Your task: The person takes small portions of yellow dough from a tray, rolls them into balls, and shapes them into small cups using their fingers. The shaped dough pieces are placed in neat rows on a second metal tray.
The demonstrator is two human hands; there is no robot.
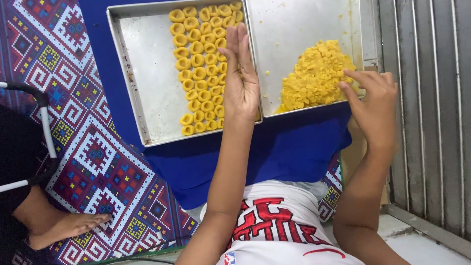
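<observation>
My left hand (240, 78) is held flat and open, palm up, above the right edge of a metal baking tray (147, 73) that carries rows of small round yellow dough pieces (198, 61). Nothing shows on the palm. My right hand (375, 105) hovers with fingers spread by the near right corner of a second metal tray (294, 24), its fingertips at the edge of a loose heap of yellow dough lumps (316, 76). Whether the fingertips pinch a lump is hidden.
Both trays rest on a blue cloth (289, 147) over a patterned woven mat (93, 152). Another person's bare foot (68, 225) lies on the mat at lower left, beside a white and black frame (44, 118). A metal shutter (431, 98) stands at the right.
</observation>
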